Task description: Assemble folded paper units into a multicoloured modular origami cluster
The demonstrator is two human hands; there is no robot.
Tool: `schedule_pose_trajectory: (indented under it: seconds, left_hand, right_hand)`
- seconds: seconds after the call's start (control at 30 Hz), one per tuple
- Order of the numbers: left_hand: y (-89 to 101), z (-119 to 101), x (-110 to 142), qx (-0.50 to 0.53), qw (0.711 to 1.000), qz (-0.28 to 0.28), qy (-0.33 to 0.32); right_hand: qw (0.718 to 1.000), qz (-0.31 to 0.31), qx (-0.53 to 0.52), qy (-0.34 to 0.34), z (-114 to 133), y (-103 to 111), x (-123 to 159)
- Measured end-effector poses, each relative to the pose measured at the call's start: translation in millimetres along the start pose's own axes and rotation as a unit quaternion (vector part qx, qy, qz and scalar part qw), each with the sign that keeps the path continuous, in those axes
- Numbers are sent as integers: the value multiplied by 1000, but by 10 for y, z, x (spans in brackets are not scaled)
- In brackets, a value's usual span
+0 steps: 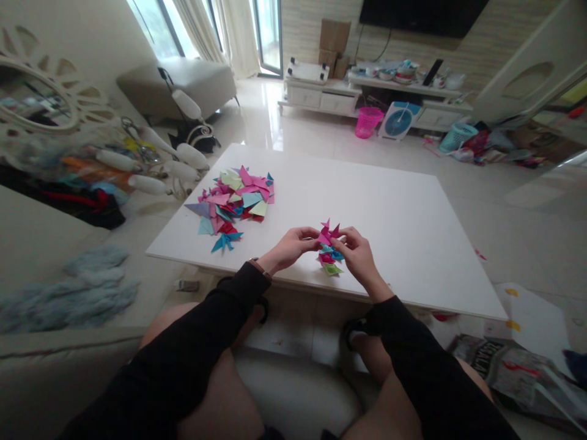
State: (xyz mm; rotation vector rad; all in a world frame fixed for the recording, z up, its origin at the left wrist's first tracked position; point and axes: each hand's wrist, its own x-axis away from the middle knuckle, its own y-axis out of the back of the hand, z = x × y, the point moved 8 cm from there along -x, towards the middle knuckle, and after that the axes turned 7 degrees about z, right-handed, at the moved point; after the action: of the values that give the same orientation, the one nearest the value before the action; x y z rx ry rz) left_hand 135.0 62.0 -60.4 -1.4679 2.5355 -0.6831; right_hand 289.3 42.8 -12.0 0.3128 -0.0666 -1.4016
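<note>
Both hands meet above the near edge of a white table (403, 208). My left hand (293, 244) and my right hand (358, 252) pinch a small assembly of folded paper pieces (328, 247), pink at the top, with blue, red and green pieces hanging below. Both hands are closed on it. A pile of folded paper pieces (236, 198) in pink, blue, green and purple lies on the table's left part, well away from my left hand. A blue folded piece (225, 240) sits at the pile's near edge.
A white sofa (50, 287) with blue cloth is at the left, with cluttered items beyond it. A pink basket (368, 121), a fan (398, 120) and a low TV cabinet (367, 98) stand at the back. Papers (518, 360) lie on the floor at right.
</note>
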Motion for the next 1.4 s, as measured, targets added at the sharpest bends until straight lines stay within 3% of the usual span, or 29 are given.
schedule_pose_trajectory:
  seconds: [0.3, 0.47, 0.63, 0.9, 1.2, 1.4]
  left_hand:
    - [-54, -36, 12, 10, 1000, 8, -5]
    - [-85, -16, 23, 13, 1000, 23, 9]
    - [-144, -26, 26, -9, 999, 47, 2]
    - [-202, -87, 51, -26, 998, 62, -19]
    - [-164, -40, 25, -17, 998, 56, -15]
    - [-182, -28, 33, 5, 997, 74, -11]
  right_hand:
    - [996, -65, 28, 51, 158, 104, 48]
    - [995, -58, -81, 10, 38, 95, 3]
    - [993, -46, -104, -29, -74, 56, -15]
    - [969, -27, -217, -111, -239, -78, 17]
    - [978, -48, -187, -77, -187, -18, 21]
    - [970, -43, -230, -74, -169, -42, 21]
